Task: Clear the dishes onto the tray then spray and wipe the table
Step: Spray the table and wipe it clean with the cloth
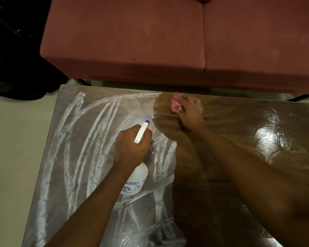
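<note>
From the head camera I see the table (pixel 221 175) already bare of dishes; no tray is in view, so I judge we are in the wipe stage. The half toward nine o'clock carries white streaks; the half toward three o'clock is glossy and wet. My left hand (pixel 130 148) is wrapped tight around the neck of the spray bottle (pixel 135 180), nozzle aimed at twelve o'clock, kept lifted, I think, to be ready for another squirt. My right hand (pixel 190 111) presses flat on a bunched pink cloth (pixel 175 104) at the far edge, fingers curled over it, right where streaks meet the wiped part.
</note>
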